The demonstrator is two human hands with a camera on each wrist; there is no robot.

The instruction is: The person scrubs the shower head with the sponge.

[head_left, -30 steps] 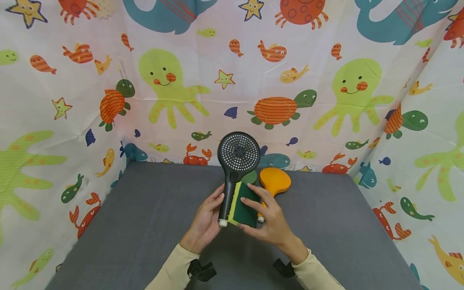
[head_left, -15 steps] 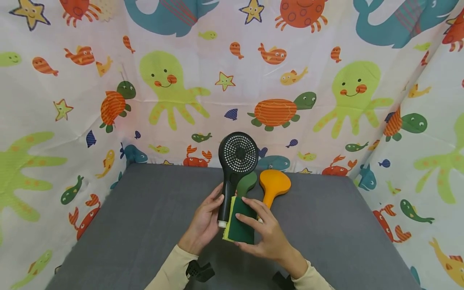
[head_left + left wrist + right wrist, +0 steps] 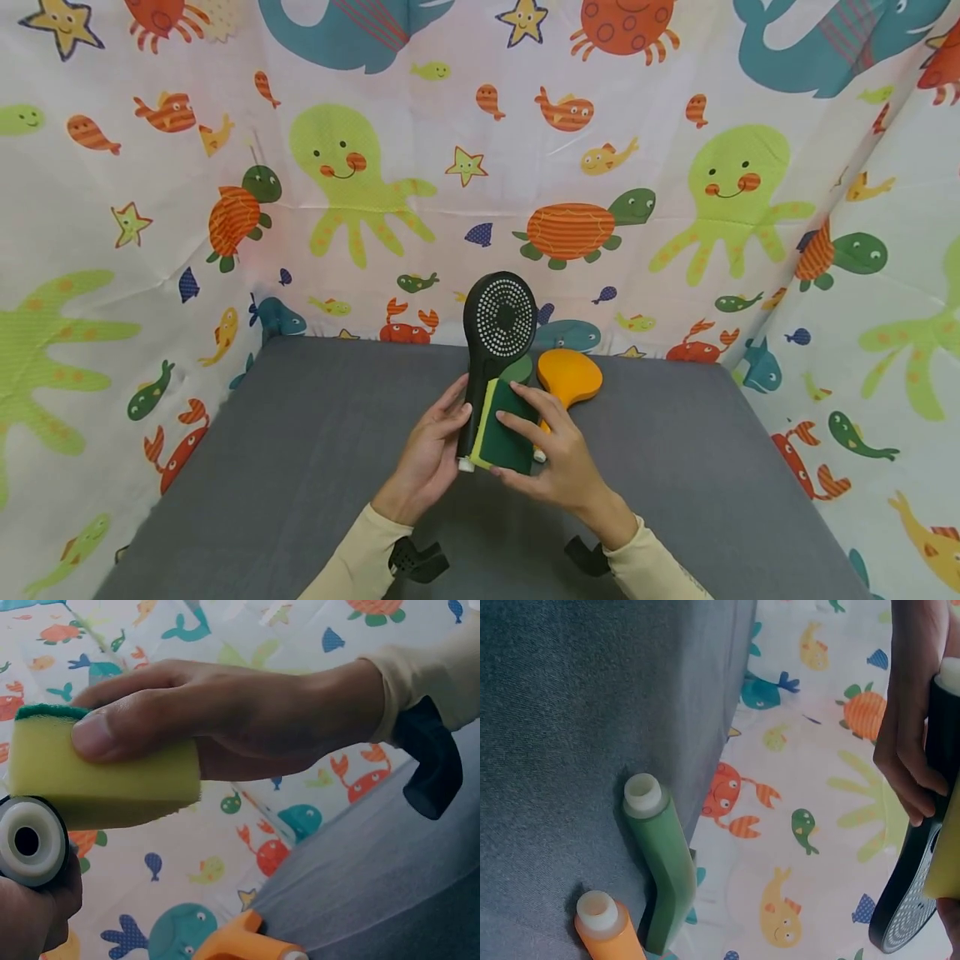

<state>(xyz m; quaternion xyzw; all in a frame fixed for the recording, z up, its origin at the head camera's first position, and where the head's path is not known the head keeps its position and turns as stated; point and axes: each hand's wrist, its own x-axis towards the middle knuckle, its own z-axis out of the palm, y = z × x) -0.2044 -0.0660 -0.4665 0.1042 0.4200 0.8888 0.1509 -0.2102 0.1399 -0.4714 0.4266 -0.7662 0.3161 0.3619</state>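
My left hand (image 3: 426, 450) grips the handle of a black shower head (image 3: 502, 321), held up with its spray face toward the head camera and its white threaded end down. In my right hand (image 3: 558, 458) is a yellow sponge (image 3: 112, 776) with a dark green scouring side, pinched between thumb and fingers. The sponge's yellow side lies against the shower head's handle, as the left wrist view shows. Behind them on the table are a green shower head (image 3: 667, 870), partly hidden in the head view, and an orange shower head (image 3: 570, 372).
A grey cloth-covered table (image 3: 315, 417) spreads around the hands. A curtain (image 3: 480, 192) printed with sea animals encloses it at the back and both sides.
The sponge went down along the handle toward its end half a second ago and is now back up. The black shower head has shifted and turned slightly right.
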